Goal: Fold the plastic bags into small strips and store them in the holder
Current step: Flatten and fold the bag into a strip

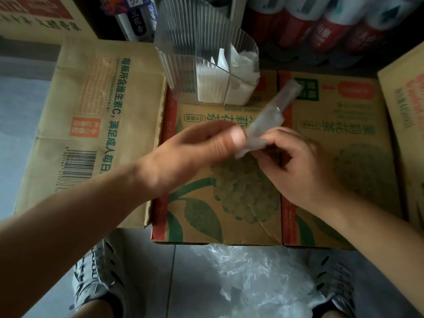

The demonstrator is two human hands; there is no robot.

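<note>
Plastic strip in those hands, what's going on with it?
A person holds a plastic bag folded into a strip. The left hand and right hand both pinch its lower end above the cardboard box. The clear holder behind already has folded bags in it, and more loose bags lie on the floor.

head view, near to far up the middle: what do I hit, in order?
On the floor, crumpled plastic bags → cardboard box → left hand and right hand pinching the folded strip → clear holder with folded bags → bottles.
</note>
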